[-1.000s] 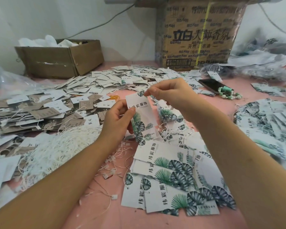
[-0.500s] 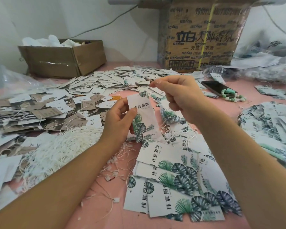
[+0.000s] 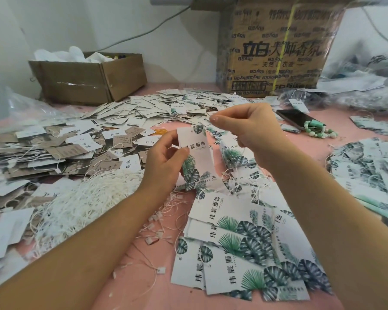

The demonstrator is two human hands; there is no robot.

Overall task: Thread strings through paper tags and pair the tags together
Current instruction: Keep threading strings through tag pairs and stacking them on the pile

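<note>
My left hand [image 3: 164, 162] holds a long white paper tag [image 3: 197, 157] with green leaf print upright above the pink table, thumb on its front. My right hand [image 3: 249, 126] is raised to the right of the tag's top, fingertips pinched together as if on a thin white string; the string itself is too fine to make out. A fan of the same leaf tags [image 3: 251, 247] lies below my hands. A heap of white strings [image 3: 83, 198] lies at the left.
Small white and brown tags [image 3: 121, 135] cover the table's left and back. Two cardboard boxes, a low one [image 3: 90, 79] and a tall printed one [image 3: 276, 50], stand at the wall. A black phone [image 3: 296, 118] and green beads [image 3: 320, 130] lie at the right, by more leaf tags [image 3: 367, 166].
My right hand has lifted up and to the right, away from the tag's top edge. My left hand keeps the tag in nearly the same place.
</note>
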